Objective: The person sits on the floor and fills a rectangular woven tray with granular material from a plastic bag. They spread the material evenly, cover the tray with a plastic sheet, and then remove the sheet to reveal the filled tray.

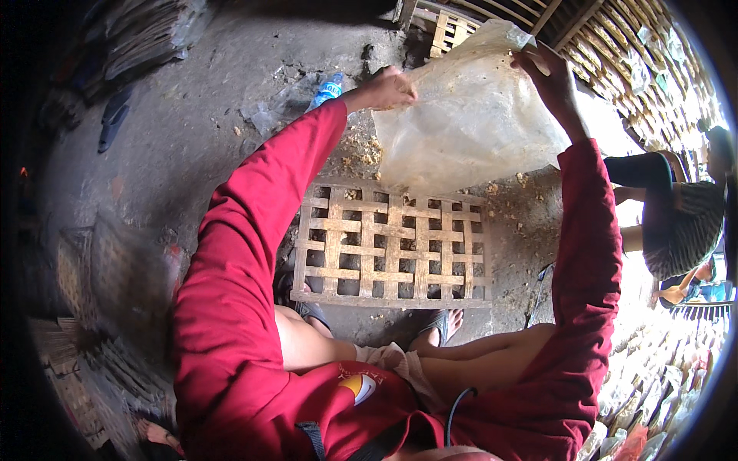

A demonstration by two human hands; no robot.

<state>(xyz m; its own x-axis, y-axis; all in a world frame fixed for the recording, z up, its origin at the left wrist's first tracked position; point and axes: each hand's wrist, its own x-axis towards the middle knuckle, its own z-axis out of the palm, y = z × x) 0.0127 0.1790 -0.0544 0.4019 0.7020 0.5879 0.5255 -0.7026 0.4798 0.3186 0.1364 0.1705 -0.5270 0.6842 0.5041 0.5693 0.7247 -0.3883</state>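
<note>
A cloudy, crumpled plastic sheet [469,127] is stretched out in front of me, between my raised arms. My left hand [388,90] is closed on its left edge. At the upper right, my right hand [544,67] pinches the sheet's far corner between thumb and fingers. Below the sheet, a rectangular woven bamboo tray [392,302] with open square gaps lies flat before my feet. The sheet's lower edge hangs near the tray's far side; I cannot tell whether they touch.
A plastic bottle with a blue label [329,91] lies beside my left wrist, near yellowish crumbs [360,152] on the dirt floor. A dark sandal [114,119] lies at far left. Another person [684,215] sits at right. Bamboo racks [653,69] stand behind, and many packed pieces [661,369] at lower right.
</note>
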